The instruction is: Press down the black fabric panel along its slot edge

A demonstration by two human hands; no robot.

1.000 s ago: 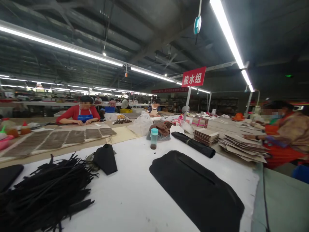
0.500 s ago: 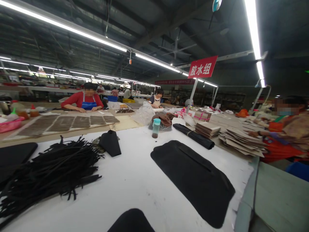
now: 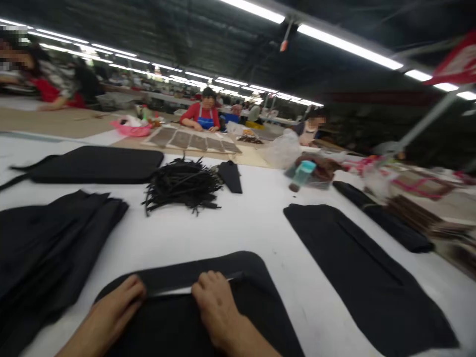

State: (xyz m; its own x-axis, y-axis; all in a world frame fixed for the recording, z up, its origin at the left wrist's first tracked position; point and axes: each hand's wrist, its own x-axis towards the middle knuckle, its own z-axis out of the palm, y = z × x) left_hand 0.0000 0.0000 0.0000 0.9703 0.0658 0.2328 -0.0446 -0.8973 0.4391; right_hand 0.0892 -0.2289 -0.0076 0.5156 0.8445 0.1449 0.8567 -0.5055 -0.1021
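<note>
While both bare hands lay on the rounded black fabric panel [image 3: 208, 317] at the near edge of the white work surface [image 3: 260, 233], the forearms reached forward and slightly inward from the bottom of the view. The left hand [image 3: 117, 307] lay palm down and nearly flat at the panel's left shoulder, fingers together and pointing up and to the right; whether its grip closed on the cloth could not be told. The right hand [image 3: 215, 302] rested knuckles up near the panel's middle, its fingers curled down, and its grip appeared pinched onto a folded edge of the fabric, where a thin pale line showed between the two hands.

Surrounding items, all blurred by motion: a loose heap of dark cloth [image 3: 48, 248] lay left of the panel, well apart from a flat black rounded pad [image 3: 96, 163] farther back. A bundle of thin black strips [image 3: 182, 186] sat beyond the hands, with a small black tapered piece [image 3: 230, 176] just beside it. A second large black fabric panel [image 3: 364, 267] lay to the right, near a dark fabric roll [image 3: 386, 223]. A clear bottle with a teal cap [image 3: 301, 173] stood tilted in the frame behind. Other people worked at farther tables.
</note>
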